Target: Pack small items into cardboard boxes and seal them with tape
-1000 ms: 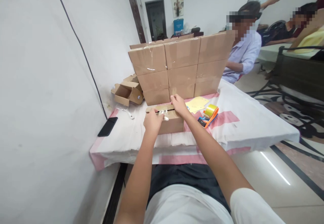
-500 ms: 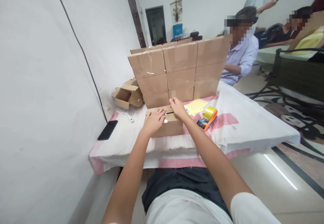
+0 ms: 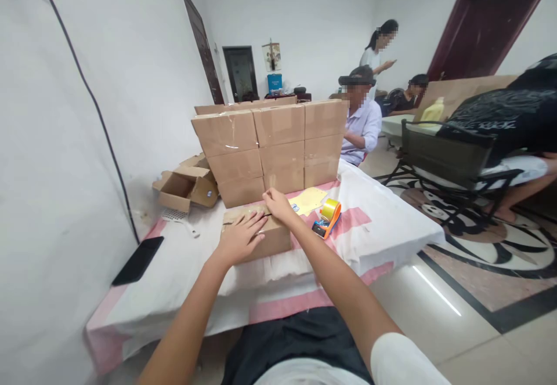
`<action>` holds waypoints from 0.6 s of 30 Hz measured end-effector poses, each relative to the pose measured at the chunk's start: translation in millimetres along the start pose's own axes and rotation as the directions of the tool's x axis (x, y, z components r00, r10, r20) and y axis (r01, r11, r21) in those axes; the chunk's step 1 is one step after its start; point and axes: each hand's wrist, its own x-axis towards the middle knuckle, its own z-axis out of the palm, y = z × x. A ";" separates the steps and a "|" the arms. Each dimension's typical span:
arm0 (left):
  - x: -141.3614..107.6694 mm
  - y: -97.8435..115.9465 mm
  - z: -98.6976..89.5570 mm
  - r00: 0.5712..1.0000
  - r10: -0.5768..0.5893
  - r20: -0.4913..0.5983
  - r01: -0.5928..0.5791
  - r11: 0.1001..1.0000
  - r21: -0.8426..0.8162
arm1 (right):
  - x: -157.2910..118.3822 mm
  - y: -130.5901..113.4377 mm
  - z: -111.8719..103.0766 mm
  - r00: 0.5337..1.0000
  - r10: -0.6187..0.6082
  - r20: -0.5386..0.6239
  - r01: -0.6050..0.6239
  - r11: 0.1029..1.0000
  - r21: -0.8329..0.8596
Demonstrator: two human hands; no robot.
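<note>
Small brown box (image 3: 272,243): we see it a little below and left of the middle of the frame, resting on the white and pink tablecloth (image 3: 391,222). Our left hand (image 3: 241,238) lies flat on its top, with the fingers long and a little spread. Our right hand (image 3: 278,205) touches the top near the back, with the fingers curled in. We cannot tell if those fingers pinch anything. A thin dark gap runs along the top between our hands.

Just behind, in the middle, we see a big stack of boxes (image 3: 282,159). Right of the small box are the yellow paper (image 3: 312,200) and the orange tape holder (image 3: 334,219) with a yellow roll. At the lower left lies a black phone (image 3: 138,260), next to the wall.
</note>
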 end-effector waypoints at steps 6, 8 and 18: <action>-20.0 20.1 22.7 0.957 -0.018 -0.290 0.036 0.998 0.058 | -0.5 -2.4 2.0 1.000 0.007 -0.004 -0.007 1.000 -0.012; -27.1 34.9 29.6 0.934 -0.098 -0.345 0.128 0.990 0.065 | -1.0 -2.9 2.5 1.000 0.015 -0.005 -0.015 1.000 0.003; -31.2 81.5 67.1 0.826 -0.420 -0.375 0.445 0.895 -0.021 | -16.3 15.3 -9.7 0.998 0.019 -0.063 -0.001 0.961 0.278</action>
